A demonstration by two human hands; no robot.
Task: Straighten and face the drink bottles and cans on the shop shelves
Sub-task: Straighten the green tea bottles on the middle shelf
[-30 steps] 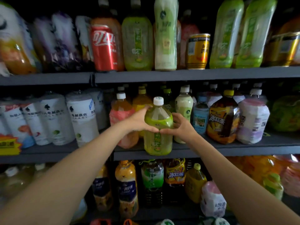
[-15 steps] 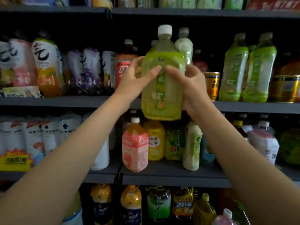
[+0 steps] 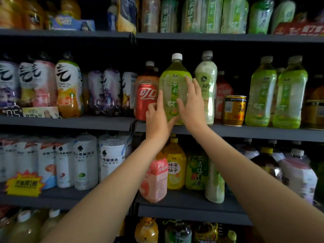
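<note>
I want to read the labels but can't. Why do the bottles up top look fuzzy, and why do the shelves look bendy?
Head view: dim light and motion blur smear the top-row bottles; the wide-angle lens bows the shelf edge; the big green tea bottle between both hands is sharper, its label readable.

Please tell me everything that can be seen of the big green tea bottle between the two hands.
The big green tea bottle is clear plastic with a white screw cap, a rounded shoulder and pale yellow-green drink inside. Its green label faces forward, with a vertical strip of characters. It stands upright at the shelf edge, between the red cola can and a pale, taller bottle. The left hand touches its lower left side, and the right hand lies flat on its front right, fingers spread.
</note>
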